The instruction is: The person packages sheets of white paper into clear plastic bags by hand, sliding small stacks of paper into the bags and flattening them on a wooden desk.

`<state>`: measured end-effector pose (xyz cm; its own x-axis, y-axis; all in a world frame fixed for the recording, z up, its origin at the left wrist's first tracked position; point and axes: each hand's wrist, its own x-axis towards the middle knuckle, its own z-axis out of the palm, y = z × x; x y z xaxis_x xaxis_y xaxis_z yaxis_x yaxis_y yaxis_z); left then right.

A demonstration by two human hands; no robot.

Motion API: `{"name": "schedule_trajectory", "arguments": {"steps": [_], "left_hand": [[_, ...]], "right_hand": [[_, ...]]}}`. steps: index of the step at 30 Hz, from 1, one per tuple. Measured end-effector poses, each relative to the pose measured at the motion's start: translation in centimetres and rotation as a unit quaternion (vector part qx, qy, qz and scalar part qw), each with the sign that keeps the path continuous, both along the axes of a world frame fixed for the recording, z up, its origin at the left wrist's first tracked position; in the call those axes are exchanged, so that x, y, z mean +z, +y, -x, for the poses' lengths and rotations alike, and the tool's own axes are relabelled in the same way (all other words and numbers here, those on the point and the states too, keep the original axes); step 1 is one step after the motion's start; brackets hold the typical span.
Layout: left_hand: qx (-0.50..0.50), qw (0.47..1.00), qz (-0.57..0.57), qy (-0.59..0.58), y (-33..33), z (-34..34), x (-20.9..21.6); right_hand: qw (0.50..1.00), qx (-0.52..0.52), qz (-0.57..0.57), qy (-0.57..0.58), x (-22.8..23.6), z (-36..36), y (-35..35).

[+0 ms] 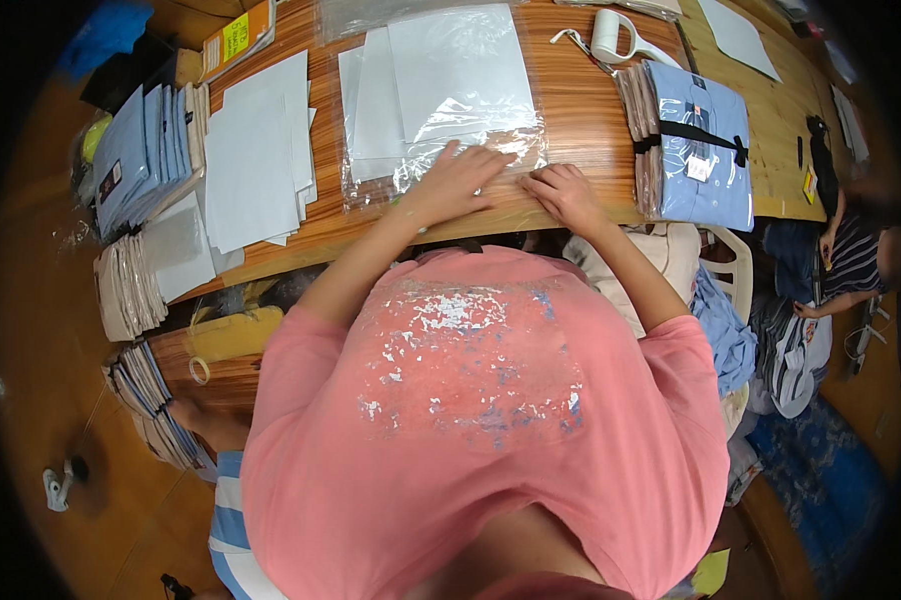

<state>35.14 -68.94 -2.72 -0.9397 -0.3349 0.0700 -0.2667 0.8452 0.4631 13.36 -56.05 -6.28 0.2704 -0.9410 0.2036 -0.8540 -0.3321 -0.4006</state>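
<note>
Clear plastic bags (371,182) lie on the wood-grain table (596,150) before me, with white sheets (461,75) showing in or under the film. My left hand (458,183) rests flat over the near edge of the bags, its fingers apart. Close by on the right, my right hand (568,197) is at the bags' near right corner, by the table's front edge. Its fingers are curled together; whether they pinch the film is hidden.
On the left lie a stack of white boards (258,150) and folded blue shirts (146,150). Folded, bagged blue shirts (706,150) tied with a black band stand on the right, near a white tape roll (611,38). Another person (851,255) is at the far right.
</note>
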Motion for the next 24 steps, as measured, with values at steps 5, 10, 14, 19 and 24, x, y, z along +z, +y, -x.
{"name": "schedule_trajectory", "arguments": {"steps": [5, 10, 14, 19, 24], "left_hand": [[-0.014, 0.963, -0.033, -0.269, -1.6, 1.3, 1.2], [0.026, 0.988, -0.045, -0.146, -3.5, -4.7, -0.2], [0.053, 0.995, -0.062, -0.053, -1.7, -6.9, -1.1], [0.132, 0.989, -0.06, -0.027, 1.1, -8.4, -1.9], [0.267, 0.923, -0.276, -0.029, 2.2, -8.0, -1.4]], "right_hand": [[1.0, -0.014, -0.007, -0.017, 0.3, 0.5, 0.4], [0.999, -0.025, 0.01, -0.032, -0.7, 1.6, 1.3], [1.0, -0.019, 0.016, 0.018, -0.7, 1.4, 1.8], [0.999, -0.016, -0.023, 0.02, -0.6, 1.4, 2.1], [0.999, -0.018, -0.042, -0.018, 0.1, 1.7, 1.7]]}}
